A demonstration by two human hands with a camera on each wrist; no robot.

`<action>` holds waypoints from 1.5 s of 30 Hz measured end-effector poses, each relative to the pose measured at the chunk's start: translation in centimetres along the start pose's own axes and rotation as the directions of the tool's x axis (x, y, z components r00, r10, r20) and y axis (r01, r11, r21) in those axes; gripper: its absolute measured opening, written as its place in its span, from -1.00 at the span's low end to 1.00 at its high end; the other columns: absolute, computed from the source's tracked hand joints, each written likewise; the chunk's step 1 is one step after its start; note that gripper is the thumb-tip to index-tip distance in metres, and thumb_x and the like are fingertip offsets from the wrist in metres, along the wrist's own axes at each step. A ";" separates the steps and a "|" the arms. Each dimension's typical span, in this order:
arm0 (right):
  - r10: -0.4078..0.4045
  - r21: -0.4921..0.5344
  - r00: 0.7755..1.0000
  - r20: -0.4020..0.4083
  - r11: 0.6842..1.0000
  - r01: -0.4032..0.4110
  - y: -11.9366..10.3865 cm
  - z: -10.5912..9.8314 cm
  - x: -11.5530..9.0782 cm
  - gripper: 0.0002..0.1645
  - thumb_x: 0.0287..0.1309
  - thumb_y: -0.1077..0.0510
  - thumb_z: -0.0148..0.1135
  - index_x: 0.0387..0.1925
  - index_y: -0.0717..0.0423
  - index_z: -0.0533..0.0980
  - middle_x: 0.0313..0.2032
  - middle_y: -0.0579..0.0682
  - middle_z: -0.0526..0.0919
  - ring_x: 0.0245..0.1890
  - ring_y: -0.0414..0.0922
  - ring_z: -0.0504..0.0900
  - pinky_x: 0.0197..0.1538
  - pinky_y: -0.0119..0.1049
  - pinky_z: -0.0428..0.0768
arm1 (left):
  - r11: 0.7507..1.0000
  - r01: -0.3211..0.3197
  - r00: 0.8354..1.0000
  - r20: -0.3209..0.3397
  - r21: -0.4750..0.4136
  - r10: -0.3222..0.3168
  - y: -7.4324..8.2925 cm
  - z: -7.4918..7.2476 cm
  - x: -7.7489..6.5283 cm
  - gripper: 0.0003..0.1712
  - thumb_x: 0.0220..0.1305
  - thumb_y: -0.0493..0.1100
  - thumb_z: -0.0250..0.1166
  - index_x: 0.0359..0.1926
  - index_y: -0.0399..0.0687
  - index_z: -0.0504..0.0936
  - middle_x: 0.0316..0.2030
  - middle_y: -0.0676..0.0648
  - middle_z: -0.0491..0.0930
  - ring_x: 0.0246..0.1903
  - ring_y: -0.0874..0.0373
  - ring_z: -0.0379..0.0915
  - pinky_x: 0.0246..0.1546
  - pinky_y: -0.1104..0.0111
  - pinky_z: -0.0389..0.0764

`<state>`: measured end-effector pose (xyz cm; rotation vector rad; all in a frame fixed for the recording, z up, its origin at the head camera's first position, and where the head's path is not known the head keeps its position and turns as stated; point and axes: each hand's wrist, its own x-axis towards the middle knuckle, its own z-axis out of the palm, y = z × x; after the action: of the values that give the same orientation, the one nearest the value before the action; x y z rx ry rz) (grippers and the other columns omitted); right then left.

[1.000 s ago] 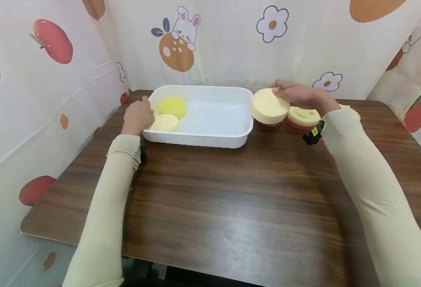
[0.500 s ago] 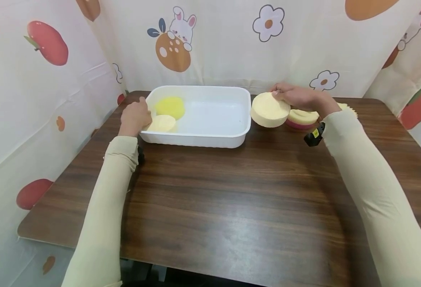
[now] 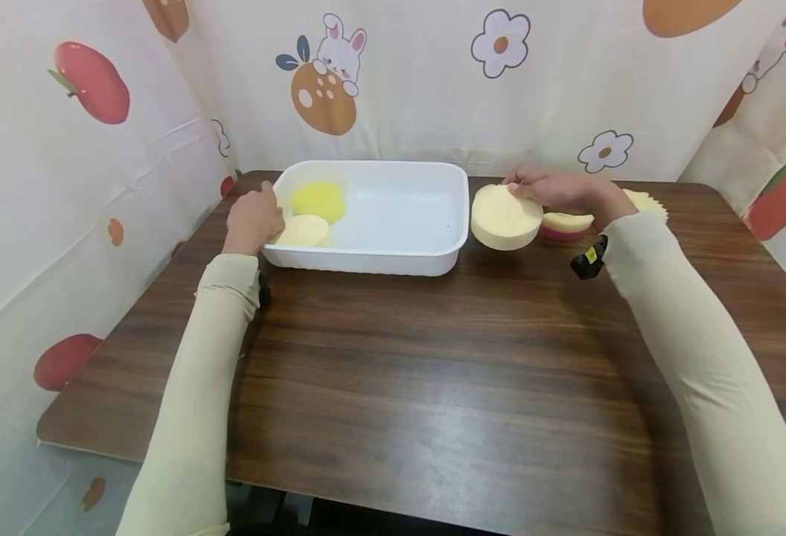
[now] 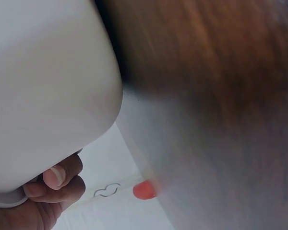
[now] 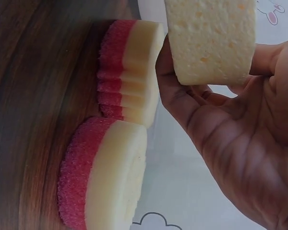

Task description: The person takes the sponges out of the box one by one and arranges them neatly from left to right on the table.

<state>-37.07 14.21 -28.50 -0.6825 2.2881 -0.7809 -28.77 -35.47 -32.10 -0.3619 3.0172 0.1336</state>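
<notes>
My right hand [image 3: 563, 189] pinches a thick round cream sponge [image 3: 505, 216] just right of a white plastic basin [image 3: 366, 262]. In the right wrist view its pitted side shows between thumb and fingers. My left hand [image 3: 254, 219] grips the basin's left rim, with fingertips [image 4: 57, 175] curled against the outer wall in the left wrist view. Inside the basin, at its left end, lie a yellow round sponge [image 3: 318, 202] and a cream round sponge [image 3: 304, 231]. Behind my right hand, a smiley-looking face on a pink-and-cream sponge [image 3: 566, 225] is partly hidden.
The brown wooden table [image 3: 393, 387] runs under everything, up to a printed curtain [image 3: 420, 82] at the back. A wavy-edged cream sponge [image 3: 647, 202] shows beyond my right wrist. The right wrist view has two pink-and-cream sponges, one with a scalloped edge [image 5: 129, 72].
My right hand has come down and slightly nearer me with the cream sponge, and now covers more of the pink-and-cream sponge behind it. My left hand stays on the basin's rim.
</notes>
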 end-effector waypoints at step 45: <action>-0.021 -0.063 1.000 -0.013 0.998 0.020 1.5 2.0 0.4 -0.47 0.55 -0.03 -0.31 0.38 0.14 0.03 0.33 0.34 0.16 0.34 0.21 0.21 0.39 0.14 0.21 | 1.000 -0.019 1.000 -0.016 0.002 0.019 -0.1 0.1 0.1 -0.27 0.47 -0.07 -0.13 0.47 -0.45 -0.06 0.06 -0.53 0.47 -0.02 -0.36 0.50 0.00 -0.16 0.53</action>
<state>-36.33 14.31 -30.97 -0.7316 2.3301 -0.7283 -28.86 -35.56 -32.21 -0.3360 3.0369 0.1296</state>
